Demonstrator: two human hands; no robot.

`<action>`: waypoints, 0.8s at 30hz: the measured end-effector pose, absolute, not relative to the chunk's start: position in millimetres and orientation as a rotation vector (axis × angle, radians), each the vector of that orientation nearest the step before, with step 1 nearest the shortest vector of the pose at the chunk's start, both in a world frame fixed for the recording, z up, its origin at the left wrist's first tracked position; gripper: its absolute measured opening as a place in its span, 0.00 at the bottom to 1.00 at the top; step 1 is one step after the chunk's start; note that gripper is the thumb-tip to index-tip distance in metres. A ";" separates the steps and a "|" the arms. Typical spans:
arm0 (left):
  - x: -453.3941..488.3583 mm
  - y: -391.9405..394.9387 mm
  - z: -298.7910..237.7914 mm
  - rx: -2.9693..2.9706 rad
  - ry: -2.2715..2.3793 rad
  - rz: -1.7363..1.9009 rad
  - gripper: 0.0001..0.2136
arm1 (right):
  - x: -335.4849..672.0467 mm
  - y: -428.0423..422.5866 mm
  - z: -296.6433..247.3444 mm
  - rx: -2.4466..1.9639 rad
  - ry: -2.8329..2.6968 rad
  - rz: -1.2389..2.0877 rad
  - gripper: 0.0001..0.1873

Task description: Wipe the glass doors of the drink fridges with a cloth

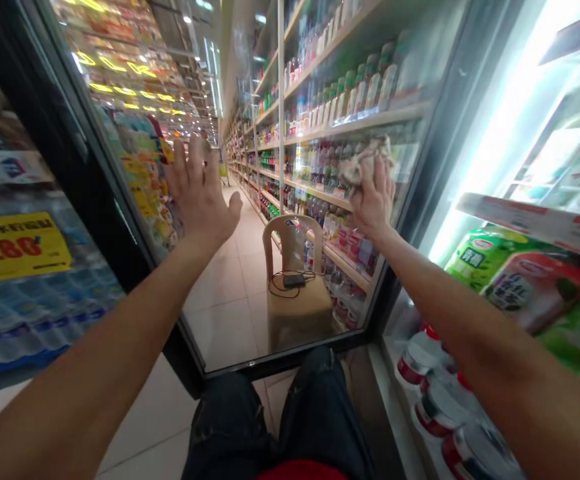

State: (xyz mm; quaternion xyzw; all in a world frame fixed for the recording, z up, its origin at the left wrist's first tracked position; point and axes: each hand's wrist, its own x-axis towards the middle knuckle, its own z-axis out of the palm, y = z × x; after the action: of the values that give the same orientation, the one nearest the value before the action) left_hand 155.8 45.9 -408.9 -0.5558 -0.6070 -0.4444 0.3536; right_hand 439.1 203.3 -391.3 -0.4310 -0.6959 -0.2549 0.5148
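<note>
An open glass fridge door (230, 313) stands straight in front of me. My left hand (197, 193) lies flat against its left half with the fingers spread. My right hand (373, 197) is closed on a crumpled pale cloth (365, 160) and presses it to the upper right part of the glass. Both forearms reach forward from the bottom corners. My legs in dark trousers show below the door.
Through the glass I see a beige plastic chair (295, 287) with a small black device and cable on its seat, in a tiled aisle lined with drink shelves (340, 127). The lit fridge (530, 267) at right holds bottles and packets. A yellow price sign (15, 247) hangs left.
</note>
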 end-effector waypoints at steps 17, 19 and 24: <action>211.0 67.0 -439.9 -1.622 -1.501 -0.942 0.30 | 458.6 201.3 -437.6 -1.128 -1.571 -0.540 0.29; 214.1 68.6 -439.7 -1.620 -1.502 -0.939 0.30 | 465.1 204.0 -440.6 -1.028 -1.735 -0.620 0.28; 219.7 71.0 -440.4 -1.600 -1.521 -0.925 0.28 | 470.1 207.1 -445.7 -1.154 -1.502 -0.496 0.28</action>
State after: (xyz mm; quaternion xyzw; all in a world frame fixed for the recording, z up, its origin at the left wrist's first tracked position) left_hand 219.7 71.0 -440.4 -0.6223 -0.5915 -0.3596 0.3655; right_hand 470.1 207.1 -445.7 -0.4890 -0.6368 -0.2101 0.5578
